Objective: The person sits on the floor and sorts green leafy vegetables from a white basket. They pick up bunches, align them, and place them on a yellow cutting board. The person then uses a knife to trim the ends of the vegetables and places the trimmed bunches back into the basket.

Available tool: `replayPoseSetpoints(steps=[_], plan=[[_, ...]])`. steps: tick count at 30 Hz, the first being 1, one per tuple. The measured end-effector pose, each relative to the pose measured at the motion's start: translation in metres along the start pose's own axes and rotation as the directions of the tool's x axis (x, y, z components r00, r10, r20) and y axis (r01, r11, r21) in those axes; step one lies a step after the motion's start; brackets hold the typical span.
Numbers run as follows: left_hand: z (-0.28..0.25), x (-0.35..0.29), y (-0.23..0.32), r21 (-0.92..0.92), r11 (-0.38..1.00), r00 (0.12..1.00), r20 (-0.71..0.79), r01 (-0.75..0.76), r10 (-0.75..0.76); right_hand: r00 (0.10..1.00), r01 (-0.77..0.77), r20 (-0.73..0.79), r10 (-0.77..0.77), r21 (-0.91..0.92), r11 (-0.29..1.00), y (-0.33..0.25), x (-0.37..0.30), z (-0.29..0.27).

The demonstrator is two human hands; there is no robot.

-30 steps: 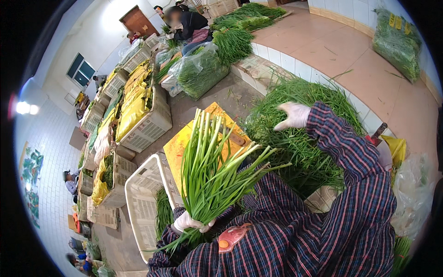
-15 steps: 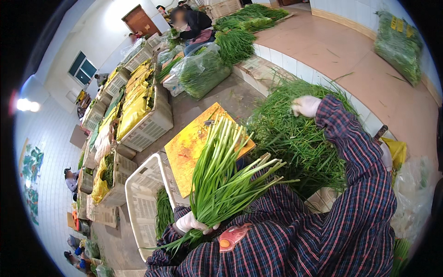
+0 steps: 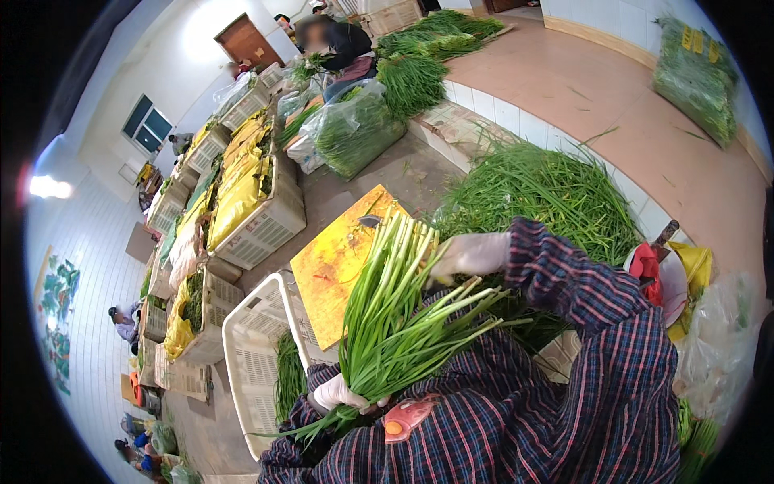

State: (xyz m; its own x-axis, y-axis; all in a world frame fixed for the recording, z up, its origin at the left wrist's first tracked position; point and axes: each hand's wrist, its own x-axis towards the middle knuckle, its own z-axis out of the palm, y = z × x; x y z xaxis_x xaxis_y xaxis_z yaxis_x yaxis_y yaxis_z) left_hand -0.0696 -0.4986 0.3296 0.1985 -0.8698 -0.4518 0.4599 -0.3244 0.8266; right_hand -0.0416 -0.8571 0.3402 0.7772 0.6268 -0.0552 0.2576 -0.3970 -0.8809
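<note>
My left hand (image 3: pixel 337 393), in a white glove, is wrapped round the leafy lower part of a bunch of garlic chives (image 3: pixel 383 323). The pale stalk ends fan out upward and to the right. My right hand (image 3: pixel 476 253), gloved too, is beside those stalk ends at the right of the bunch. Its fingers are blurred, and whether they hold a stalk does not show. Behind it lies a big heap of loose green chives (image 3: pixel 556 194). Beyond the bunch is a yellow board (image 3: pixel 326 270) with a small dark metal piece (image 3: pixel 369 220) on it.
A white plastic crate (image 3: pixel 242 359) with chives inside stands at my left. Stacked crates (image 3: pixel 266 230) with yellow covers line the left side. A person (image 3: pixel 343 44) sits at the far end near a bagged bundle of greens (image 3: pixel 359 133). At right are a red-and-white container (image 3: pixel 657 278) and clear plastic (image 3: pixel 717 347).
My right hand has come from the chive heap leftward and nearer, to the stalk ends of the bunch. The left hand keeps its hold. A red-and-white container now shows at the right.
</note>
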Motion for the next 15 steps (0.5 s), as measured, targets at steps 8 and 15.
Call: replayPoseSetpoints(steps=[8, 15], plan=[[-0.005, -0.005, -0.007, -0.057, 0.998, 0.999, -0.046, -0.032, 0.03, 0.476, -0.117, -0.776, -0.414, -0.523, 0.844, -0.011, -0.048, -0.02], [-0.004, 0.004, -0.001, 0.008, 0.998, 0.997, -0.047, -0.057, 0.057, 0.682, -0.118, -0.471, -0.559, -0.825, 0.552, -0.077, -0.045, 0.027]])
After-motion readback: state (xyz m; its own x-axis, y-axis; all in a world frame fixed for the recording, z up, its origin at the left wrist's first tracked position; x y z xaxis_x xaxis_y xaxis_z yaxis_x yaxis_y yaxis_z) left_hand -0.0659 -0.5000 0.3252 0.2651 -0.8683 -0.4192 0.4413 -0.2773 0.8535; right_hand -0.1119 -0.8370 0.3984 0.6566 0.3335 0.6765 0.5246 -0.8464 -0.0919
